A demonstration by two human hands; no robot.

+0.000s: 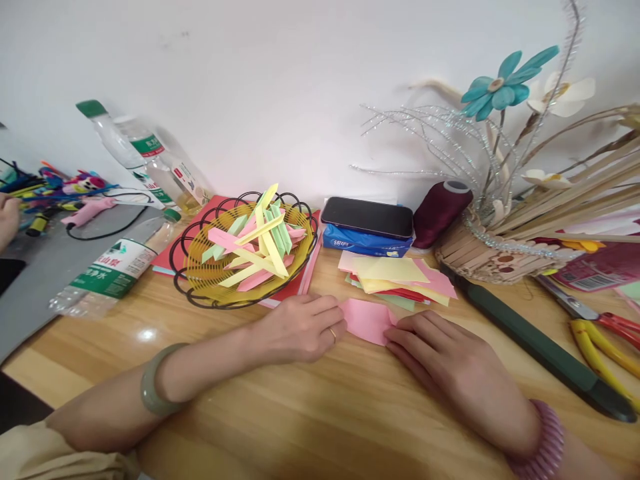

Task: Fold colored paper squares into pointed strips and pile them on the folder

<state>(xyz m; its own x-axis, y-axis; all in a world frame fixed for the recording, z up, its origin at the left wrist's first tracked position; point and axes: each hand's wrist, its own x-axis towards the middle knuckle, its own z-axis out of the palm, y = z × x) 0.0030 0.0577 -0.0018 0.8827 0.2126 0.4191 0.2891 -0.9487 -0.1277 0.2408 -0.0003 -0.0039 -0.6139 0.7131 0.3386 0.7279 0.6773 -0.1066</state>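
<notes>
A small pink paper point(366, 320) lies flat on the wooden table point(310, 413) between my hands. My left hand point(300, 328), with a ring and a jade bangle on the wrist, rests on the paper's left edge with fingers curled. My right hand point(445, 360) presses fingertips on its right edge. Just behind lies a loose stack of coloured paper squares point(400, 277). A black wire basket point(243, 248) to the left holds several folded paper strips in yellow, pink and green.
Two water bottles point(120, 263) lie at the left. A phone point(367, 217) sits on a blue tissue pack, beside a maroon thread spool point(440, 212) and a stick vase with artificial flowers point(505, 247). A dark green ruler-like bar point(540, 347), pliers and scissors lie right. Another person's hand point(7, 220) shows far left.
</notes>
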